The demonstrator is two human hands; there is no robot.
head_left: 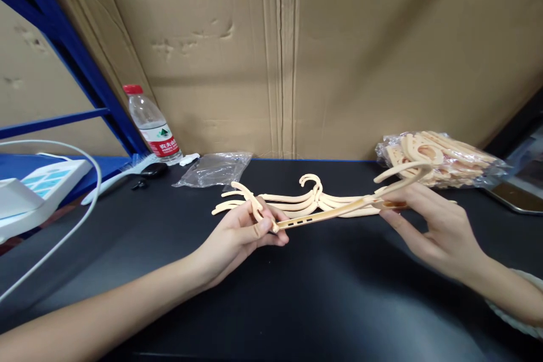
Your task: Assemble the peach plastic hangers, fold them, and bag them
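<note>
Between my hands, a little above the black table, is a beige plastic folding hanger (pixel 326 216) with a slotted bar. My left hand (pixel 244 226) pinches its left end, where a short curved arm (pixel 250 197) angles up from the bar. My right hand (pixel 436 229) is closed on the other end, beside the hook (pixel 403 174); some of that end is hidden by the fingers. Just behind, several matching beige hangers (pixel 316 197) lie together on the table, their hooks at the middle.
A clear plastic bag (pixel 216 168) lies at the back, beside a red-capped water bottle (pixel 155 124). Bagged hanger parts (pixel 441 155) sit back right, near a phone (pixel 520 189). At left are a brush (pixel 121 177), a white device (pixel 46 189) and a cable (pixel 95 198). Cardboard (pixel 360 56) stands behind.
</note>
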